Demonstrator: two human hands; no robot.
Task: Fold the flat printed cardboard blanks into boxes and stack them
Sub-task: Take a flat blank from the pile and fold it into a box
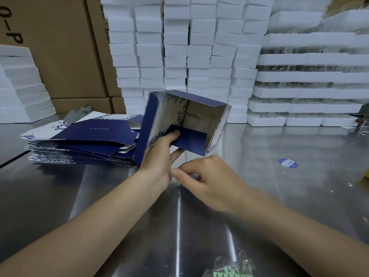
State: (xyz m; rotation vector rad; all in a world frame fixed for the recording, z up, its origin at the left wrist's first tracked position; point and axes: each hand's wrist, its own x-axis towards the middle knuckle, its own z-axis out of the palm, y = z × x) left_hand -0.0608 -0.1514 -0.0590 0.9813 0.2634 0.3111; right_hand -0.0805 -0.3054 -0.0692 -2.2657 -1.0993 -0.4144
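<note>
Box: a half-folded navy-blue and white printed cardboard box point(201, 116) is held up off the steel bench point(279, 196) near the middle of the head view. It is tilted, with its open side towards the camera and its plain brown inside showing.
Box flaps: one navy flap lies across the lower part of the opening, and a long navy panel hangs down on the left side.
Left grip point(159, 156): it pinches the lower navy flap, with the thumb on the inner face and the fingers under the box's edge.
Right grip point(209, 180): it is just below the box and close beside the left wrist. Its fingers are curled and the thumb tip is near the forefinger. It is blurred, so I cannot tell whether it holds anything.
Blanks: a low, uneven pile of flat navy and white printed blanks point(89, 140) lies on the bench to the left, just beside the box.
Backdrop: tall columns of white foam blocks point(179, 47) stand behind, with brown corrugated cartons point(65, 56) to their left.
Small things: a round blue sticker point(288, 163) lies on the bench at the right, and a crumpled clear plastic bag point(231, 264) is at the near edge.
</note>
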